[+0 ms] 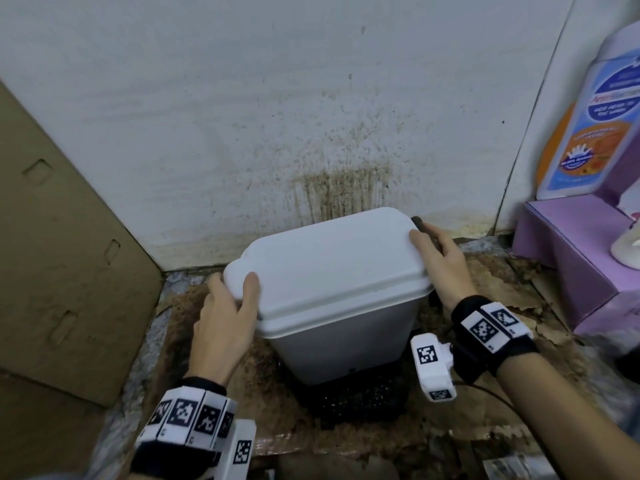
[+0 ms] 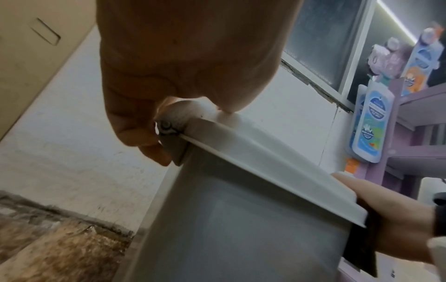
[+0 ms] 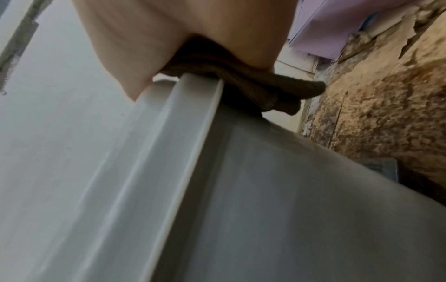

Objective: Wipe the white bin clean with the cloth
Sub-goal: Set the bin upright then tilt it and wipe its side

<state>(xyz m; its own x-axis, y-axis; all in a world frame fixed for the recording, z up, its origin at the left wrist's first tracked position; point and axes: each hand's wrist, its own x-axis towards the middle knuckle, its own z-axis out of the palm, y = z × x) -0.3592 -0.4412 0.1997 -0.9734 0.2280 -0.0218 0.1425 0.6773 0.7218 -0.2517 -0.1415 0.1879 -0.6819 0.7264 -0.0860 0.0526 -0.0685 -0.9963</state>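
Note:
The white bin [image 1: 332, 271] stands on the floor against a stained wall, its lid down. My left hand [image 1: 233, 289] grips the lid's left rear corner, thumb on top and fingers curled round the hinge knob [image 2: 178, 112]. My right hand [image 1: 424, 233] clasps the lid's right edge, thumb on top, and presses a dark brown cloth [image 1: 419, 224] against it. In the right wrist view the cloth [image 3: 265, 89] is bunched between my palm and the lid's rim [image 3: 193, 114]. In the left wrist view the cloth [image 2: 362, 248] hangs down the bin's side [image 2: 241, 219] under my right hand [image 2: 386, 219].
A cardboard sheet [image 1: 62, 254] leans at the left. A purple shelf unit [image 1: 571, 254] with bottles [image 1: 595, 133] stands close on the right. Torn, dirty brown paper [image 1: 502, 289] covers the floor. A black base [image 1: 353, 400] sits under the bin's front.

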